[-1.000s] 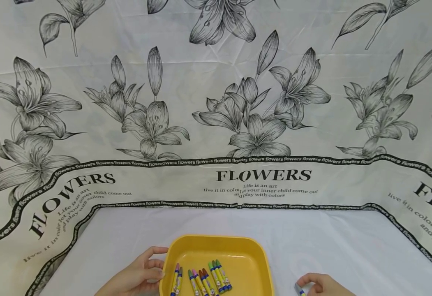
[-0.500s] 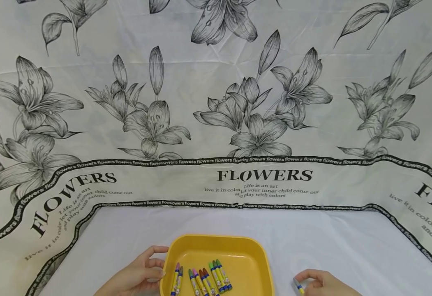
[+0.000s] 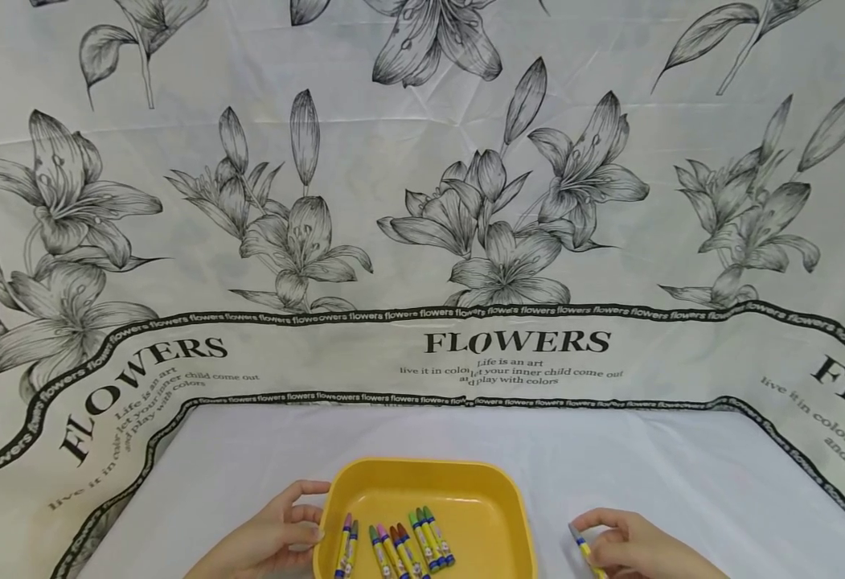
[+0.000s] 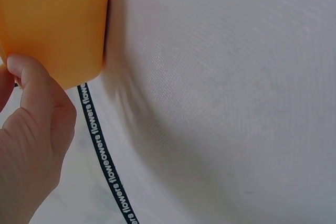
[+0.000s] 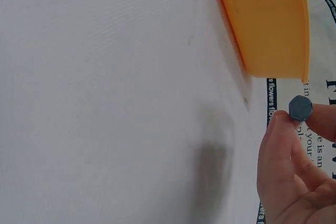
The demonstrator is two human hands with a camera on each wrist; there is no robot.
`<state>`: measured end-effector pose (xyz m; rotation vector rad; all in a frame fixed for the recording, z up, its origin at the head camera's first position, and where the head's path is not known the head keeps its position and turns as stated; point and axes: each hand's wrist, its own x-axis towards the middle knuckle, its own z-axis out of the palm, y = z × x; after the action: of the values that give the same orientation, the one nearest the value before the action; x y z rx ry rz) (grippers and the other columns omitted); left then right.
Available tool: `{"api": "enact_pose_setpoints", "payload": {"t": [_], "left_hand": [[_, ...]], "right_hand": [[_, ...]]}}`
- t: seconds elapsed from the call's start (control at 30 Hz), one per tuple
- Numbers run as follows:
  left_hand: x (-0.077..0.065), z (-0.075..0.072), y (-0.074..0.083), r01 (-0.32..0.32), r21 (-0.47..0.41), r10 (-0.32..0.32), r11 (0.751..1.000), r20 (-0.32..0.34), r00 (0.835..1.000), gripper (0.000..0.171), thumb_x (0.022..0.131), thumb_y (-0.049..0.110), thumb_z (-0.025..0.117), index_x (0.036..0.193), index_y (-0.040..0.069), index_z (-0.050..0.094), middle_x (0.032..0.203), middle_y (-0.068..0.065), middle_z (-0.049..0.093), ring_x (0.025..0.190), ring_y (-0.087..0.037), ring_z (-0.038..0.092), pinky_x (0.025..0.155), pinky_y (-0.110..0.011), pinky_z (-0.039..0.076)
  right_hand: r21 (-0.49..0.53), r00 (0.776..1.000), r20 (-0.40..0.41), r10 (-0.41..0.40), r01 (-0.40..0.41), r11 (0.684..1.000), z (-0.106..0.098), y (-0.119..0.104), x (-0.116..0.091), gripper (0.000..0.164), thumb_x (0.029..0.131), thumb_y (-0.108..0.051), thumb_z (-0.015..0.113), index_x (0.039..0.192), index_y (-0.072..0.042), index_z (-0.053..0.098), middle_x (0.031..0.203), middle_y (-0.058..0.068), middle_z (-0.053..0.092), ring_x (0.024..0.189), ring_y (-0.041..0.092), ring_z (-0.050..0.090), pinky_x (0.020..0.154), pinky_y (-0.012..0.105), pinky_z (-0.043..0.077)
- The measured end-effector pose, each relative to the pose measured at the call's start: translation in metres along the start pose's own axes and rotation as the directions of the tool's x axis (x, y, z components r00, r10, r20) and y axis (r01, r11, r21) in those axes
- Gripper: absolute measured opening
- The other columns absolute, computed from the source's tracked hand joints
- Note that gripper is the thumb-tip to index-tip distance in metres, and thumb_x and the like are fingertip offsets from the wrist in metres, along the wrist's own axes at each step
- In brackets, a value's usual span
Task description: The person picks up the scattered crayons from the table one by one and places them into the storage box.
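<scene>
A yellow plastic tray (image 3: 483, 527) with rounded corners sits at the bottom centre of the head view. Several crayons in yellow wrappers with blue bands lie inside, among them a green group (image 3: 431, 537), a red-brown pair (image 3: 404, 547) and a pink crayon (image 3: 345, 547) at the left. My left hand (image 3: 270, 531) grips the tray's left side, thumb and fingers at its wall. To the right of the tray, my right hand (image 3: 628, 543) pinches a grey-blue crayon (image 3: 583, 544) between thumb and fingers; its flat hexagonal end (image 5: 301, 108) faces the right wrist camera.
A white cloth (image 3: 654, 466) covers the table. Behind and at both sides hangs a white curtain (image 3: 408, 161) with black lily drawings and printed lettering. The tray's near edge is cut off by the frame.
My right hand has risen a little and moved slightly left with the crayon, so more of the crayon shows. The left hand and the tray have stayed in place.
</scene>
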<state>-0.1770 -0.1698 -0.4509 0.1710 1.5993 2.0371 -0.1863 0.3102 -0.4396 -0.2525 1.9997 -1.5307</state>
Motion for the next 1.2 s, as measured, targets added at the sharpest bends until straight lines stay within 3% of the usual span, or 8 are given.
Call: {"api": "enact_pose_setpoints", "payload": {"t": [0.2,0.43,0.77,1.2], "left_hand": [[-0.001,-0.001,0.001,0.004,-0.003,-0.004,1.000,0.009,1.000,0.060,0.086,-0.004,0.056,0.137,0.001,0.025,0.098,-0.009,0.056,0.082,-0.015,0.059,0.074,-0.026,0.053],[-0.005,0.002,0.000,0.032,-0.095,-0.029,0.995,0.035,0.999,0.061,0.085,-0.005,0.054,0.137,0.002,0.023,0.102,-0.012,0.056,0.086,-0.019,0.059,0.079,-0.029,0.051],[-0.004,0.003,-0.002,0.044,-0.042,-0.043,0.998,0.019,0.999,0.065,0.085,-0.001,0.056,0.137,0.000,0.019,0.099,-0.009,0.057,0.077,-0.015,0.059,0.073,-0.027,0.052],[-0.002,0.003,0.001,0.030,-0.015,-0.030,0.999,0.017,0.999,0.064,0.085,-0.001,0.057,0.138,0.000,0.020,0.100,-0.009,0.058,0.078,-0.015,0.059,0.073,-0.026,0.052]], "right_hand": [[0.030,1.000,-0.027,-0.001,0.002,1.000,0.002,-0.011,0.003,0.040,0.085,-0.007,0.054,0.121,0.008,0.047,0.074,0.000,0.056,0.065,0.011,0.049,0.060,0.021,0.044],[0.089,1.000,-0.021,0.010,-0.008,0.996,0.006,-0.021,0.008,0.042,0.084,-0.007,0.055,0.123,0.007,0.046,0.073,-0.001,0.056,0.066,0.010,0.048,0.058,0.019,0.043],[0.083,1.000,-0.001,-0.022,0.022,0.996,0.018,-0.049,0.021,0.044,0.082,-0.008,0.059,0.122,0.003,0.047,0.078,0.000,0.062,0.068,0.011,0.052,0.063,0.025,0.049],[0.080,0.999,-0.005,-0.040,0.040,0.996,0.039,-0.072,0.042,0.046,0.080,-0.007,0.061,0.123,0.004,0.048,0.078,0.000,0.063,0.066,0.010,0.053,0.061,0.023,0.051]]}}
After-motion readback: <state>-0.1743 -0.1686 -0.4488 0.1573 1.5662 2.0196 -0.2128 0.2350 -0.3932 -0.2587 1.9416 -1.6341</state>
